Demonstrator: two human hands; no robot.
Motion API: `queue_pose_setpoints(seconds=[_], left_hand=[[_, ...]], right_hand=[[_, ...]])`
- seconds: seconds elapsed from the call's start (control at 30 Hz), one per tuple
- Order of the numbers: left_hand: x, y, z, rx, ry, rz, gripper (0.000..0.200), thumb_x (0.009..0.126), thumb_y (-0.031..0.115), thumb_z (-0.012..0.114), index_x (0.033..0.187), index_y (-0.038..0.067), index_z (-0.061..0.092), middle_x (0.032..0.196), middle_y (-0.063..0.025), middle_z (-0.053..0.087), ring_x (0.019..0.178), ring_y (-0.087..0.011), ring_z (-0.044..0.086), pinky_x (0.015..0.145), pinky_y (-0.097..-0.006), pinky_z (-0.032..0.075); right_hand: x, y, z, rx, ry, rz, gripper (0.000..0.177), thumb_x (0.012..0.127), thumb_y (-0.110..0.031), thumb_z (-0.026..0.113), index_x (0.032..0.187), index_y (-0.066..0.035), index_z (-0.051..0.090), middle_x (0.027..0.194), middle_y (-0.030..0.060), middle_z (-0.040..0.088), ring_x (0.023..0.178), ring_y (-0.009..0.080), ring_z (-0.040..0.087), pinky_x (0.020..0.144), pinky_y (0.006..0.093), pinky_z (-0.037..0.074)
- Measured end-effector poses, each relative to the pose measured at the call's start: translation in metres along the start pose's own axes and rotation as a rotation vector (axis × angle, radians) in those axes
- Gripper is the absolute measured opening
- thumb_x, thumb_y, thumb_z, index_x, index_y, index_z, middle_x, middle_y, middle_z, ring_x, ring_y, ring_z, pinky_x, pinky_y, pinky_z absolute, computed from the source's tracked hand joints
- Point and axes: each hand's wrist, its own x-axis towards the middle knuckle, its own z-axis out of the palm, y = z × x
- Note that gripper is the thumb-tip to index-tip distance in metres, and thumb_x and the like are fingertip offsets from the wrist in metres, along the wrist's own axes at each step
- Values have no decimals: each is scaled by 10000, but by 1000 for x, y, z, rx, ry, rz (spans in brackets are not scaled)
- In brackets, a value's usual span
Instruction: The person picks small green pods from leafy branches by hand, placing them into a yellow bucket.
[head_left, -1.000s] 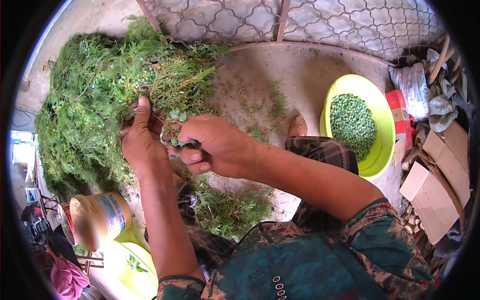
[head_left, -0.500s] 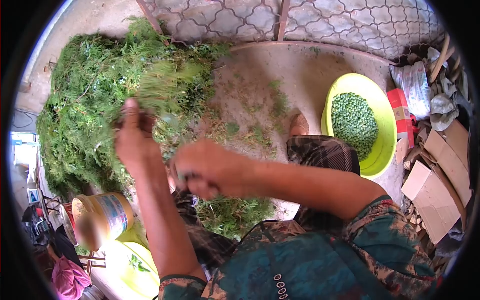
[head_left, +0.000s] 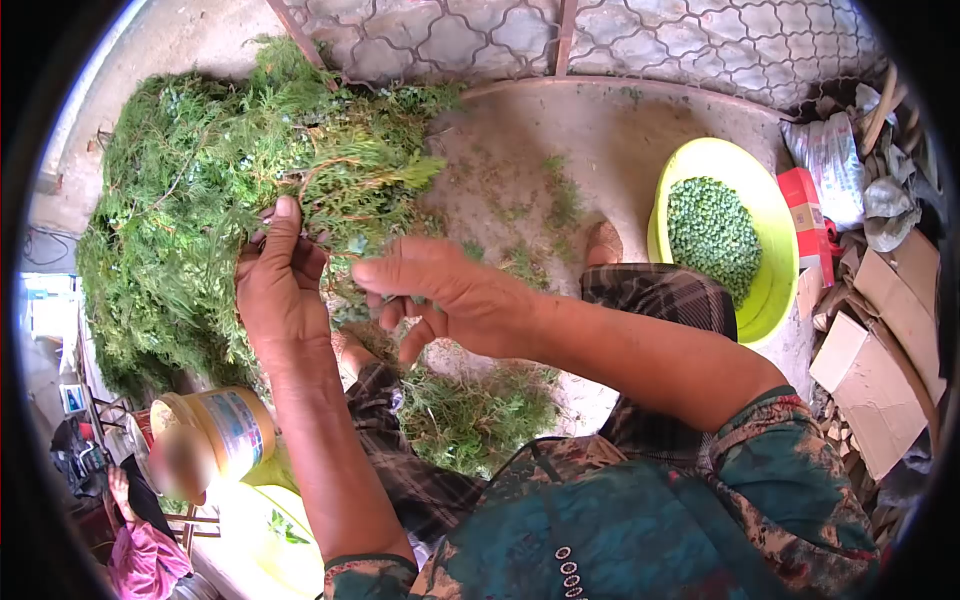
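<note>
My left hand is closed on a leafy conifer sprig, its thumb raised and the sprig fanning out above the fingers. My right hand is beside it, thumb and forefinger pinched at a small blue-green cone at the sprig's lower end; its other fingers are curled. Behind both hands lies a big heap of cut conifer branches. To the right, a yellow-green tub holds many small round green cones.
A smaller pile of clippings lies between my legs. At lower left are a yellow bucket, a second yellow-green tub and another person's pink clothing. Cardboard is stacked at right; a metal lattice closes the back.
My right hand has moved up and slightly right, and its fingers now reach the sprig. The sprig in my left hand has steadied from a blur. The view has shifted slightly.
</note>
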Motion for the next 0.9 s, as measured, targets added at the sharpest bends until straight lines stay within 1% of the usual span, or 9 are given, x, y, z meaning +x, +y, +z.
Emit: queue_pose_setpoints(seconds=[0.47,0.53,0.6,0.67,0.77,0.8,0.83,0.87,0.9], left_hand=[[48,17,-47,-118,59,50,88,791,125,673,837,65,629,720,11,612,633,-73,553,541,-184,475],[41,8,-39,-123,31,-76,94,801,124,662,878,81,631,737,21,612,608,-70,533,521,-189,446],[43,4,-38,-143,6,-136,100,805,122,655,894,84,627,747,23,611,599,-74,529,513,-196,437],[40,4,-35,-132,-32,-193,110,819,121,636,920,86,608,783,15,609,600,-82,524,505,-211,430],[34,-1,-29,-120,-69,-221,92,825,130,630,902,91,600,796,13,610,610,-80,519,505,-213,428],[31,-1,-23,-128,-32,-245,78,828,132,623,885,89,593,787,9,605,608,-76,515,497,-217,418],[27,0,-19,-140,-39,-244,78,828,132,623,885,89,593,787,9,605,608,-76,515,497,-217,418],[22,1,-16,-137,-76,-250,81,824,124,622,887,82,593,780,8,603,605,-76,517,494,-217,414],[19,2,-14,-134,-113,-253,84,821,116,621,890,76,594,773,6,600,602,-77,518,492,-218,409]], right_hand=[[-19,-3,11,34,-14,114,283,878,-311,545,871,-37,477,700,34,490,469,43,380,355,188,309],[-28,-36,6,-140,44,-109,305,865,-326,563,943,-37,499,738,38,523,459,35,381,351,180,301],[-61,-84,-2,-425,263,-445,315,868,-314,546,1031,-45,528,752,9,560,429,21,360,345,166,255],[-102,-117,-47,-915,812,-968,325,884,-264,514,1104,-24,533,761,8,570,430,12,336,349,162,229],[-174,-138,-109,-862,1419,-1212,229,900,-218,470,1007,-41,569,775,22,544,554,52,421,471,215,365],[-209,-135,-183,-1196,1730,-1079,248,901,-217,464,1022,-16,544,821,36,535,600,79,442,536,251,408],[-260,-111,-284,-1204,1732,-1092,248,901,-217,464,1022,-16,544,821,36,535,600,79,442,536,251,408],[-285,-72,-358,-1964,1684,-116,416,804,-212,589,1155,-9,496,1022,182,581,955,298,559,770,343,449],[-316,-39,-374,-2169,1263,351,482,753,-217,628,1169,-10,503,1128,221,543,1034,370,518,854,420,413]])
